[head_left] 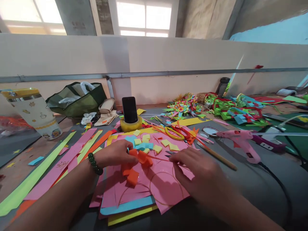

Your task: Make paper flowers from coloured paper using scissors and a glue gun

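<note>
My left hand (117, 155), with a dark green bead bracelet, is curled over small orange paper pieces (145, 159), one of them between thumb and fingers. A small grey tool with two pointed tips (169, 154) pokes out of my right hand (198, 168), whose fingers are closed on it and hide the rest. Both hands are above a stack of pink paper sheets (141, 189) with circle outlines. A loose orange square (132, 178) lies below my left hand. Yellow paper squares (157, 149) and blue paper pieces (144, 146) are scattered just beyond my fingers.
Long paper strips (64, 163) lie left, near a tumbler (35, 112). A phone (130, 110) stands on a yellow tape roll (131, 124). Yellow-handled scissors (174, 133), a wooden-handled tool (218, 156) and a corded pink glue gun (243, 142) are right. Folded-paper heaps (184, 106) sit behind.
</note>
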The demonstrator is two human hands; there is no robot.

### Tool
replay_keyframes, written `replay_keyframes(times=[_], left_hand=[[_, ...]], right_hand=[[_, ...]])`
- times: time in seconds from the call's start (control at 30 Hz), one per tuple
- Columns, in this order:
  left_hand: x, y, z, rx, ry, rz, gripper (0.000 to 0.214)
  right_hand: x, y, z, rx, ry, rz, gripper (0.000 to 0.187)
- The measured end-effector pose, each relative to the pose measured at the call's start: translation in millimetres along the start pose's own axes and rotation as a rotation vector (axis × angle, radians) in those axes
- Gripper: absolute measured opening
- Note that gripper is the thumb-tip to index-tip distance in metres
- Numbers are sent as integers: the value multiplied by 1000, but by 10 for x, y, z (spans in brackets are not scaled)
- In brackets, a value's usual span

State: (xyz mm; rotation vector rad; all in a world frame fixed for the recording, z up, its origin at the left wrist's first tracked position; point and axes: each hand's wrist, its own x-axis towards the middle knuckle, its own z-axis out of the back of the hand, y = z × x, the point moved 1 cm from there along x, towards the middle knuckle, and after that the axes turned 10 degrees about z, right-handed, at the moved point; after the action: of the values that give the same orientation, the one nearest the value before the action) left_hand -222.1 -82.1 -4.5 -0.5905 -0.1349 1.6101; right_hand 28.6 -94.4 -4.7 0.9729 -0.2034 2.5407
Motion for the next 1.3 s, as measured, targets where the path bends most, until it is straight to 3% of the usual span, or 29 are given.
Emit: replay_keyframes(times=[0.2, 0.47, 0.6, 0.83, 1.0, 1.3], left_hand=[[-45, -24, 0, 7, 96, 45, 27], [-49, -22, -11, 105, 53, 6, 26], [-93, -60, -17, 157, -19, 6, 27], [-125, -66, -13, 192, -53, -3, 38], [-124, -77, -1, 198, -41, -4, 42], [-138, -70, -23, 197, -67, -2, 42]], right_hand=[[-132, 122, -163, 36, 117, 138, 17], [-130, 63, -219, 0, 299, 205, 17], [-37, 40, -153, -3, 266, 302, 20], [16, -14, -76, 24, 86, 431, 17], [-10, -33, -200, 48, 118, 503, 14], [-14, -58, -211, 46, 264, 456, 21]])
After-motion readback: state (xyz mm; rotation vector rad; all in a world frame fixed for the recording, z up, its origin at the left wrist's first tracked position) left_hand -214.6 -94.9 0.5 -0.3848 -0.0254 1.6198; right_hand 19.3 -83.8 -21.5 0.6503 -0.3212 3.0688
